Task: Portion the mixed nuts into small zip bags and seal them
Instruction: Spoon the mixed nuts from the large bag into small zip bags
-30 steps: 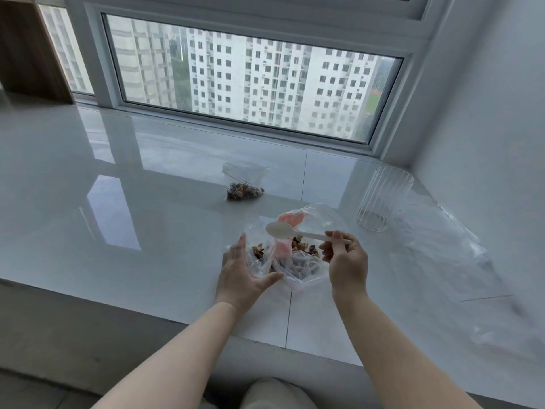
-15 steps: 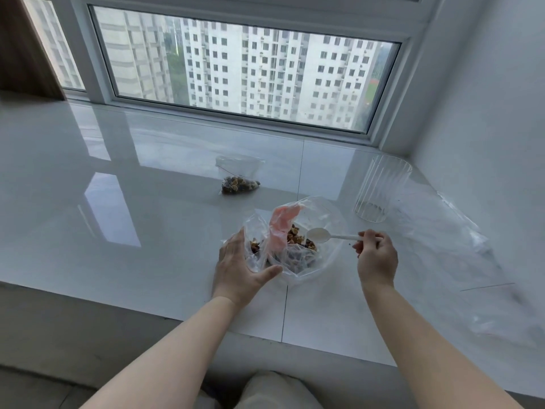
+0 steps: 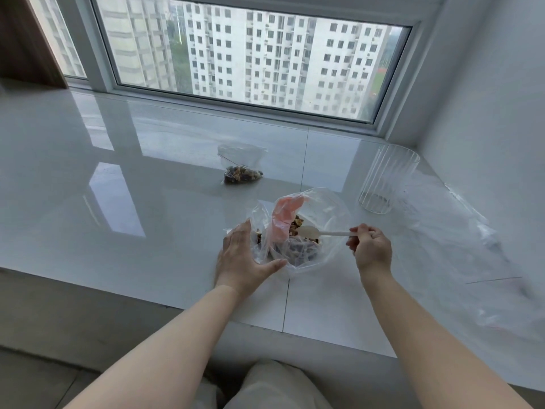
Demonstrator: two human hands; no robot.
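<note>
Scooping mixed nuts from a limp clear bag on the white table

The left hand [image 3: 244, 255] cups the small zip bag [image 3: 259, 231] with its fingers wrapped round the near side, just left of the big clear bag of mixed nuts [image 3: 306, 240]; the right hand [image 3: 371, 246] pinches the handle of a white plastic spoon [image 3: 309, 232] whose bowl sits inside the big bag's mouth. Both bags look thin, soft and slippery, likely to slump unless held near the rim. The nuts are loose, light and prone to roll off a shallow spoon. A filled zip bag [image 3: 241, 169] lies farther back, well apart. A ribbed glass [image 3: 386, 178] stands to the right.
</note>
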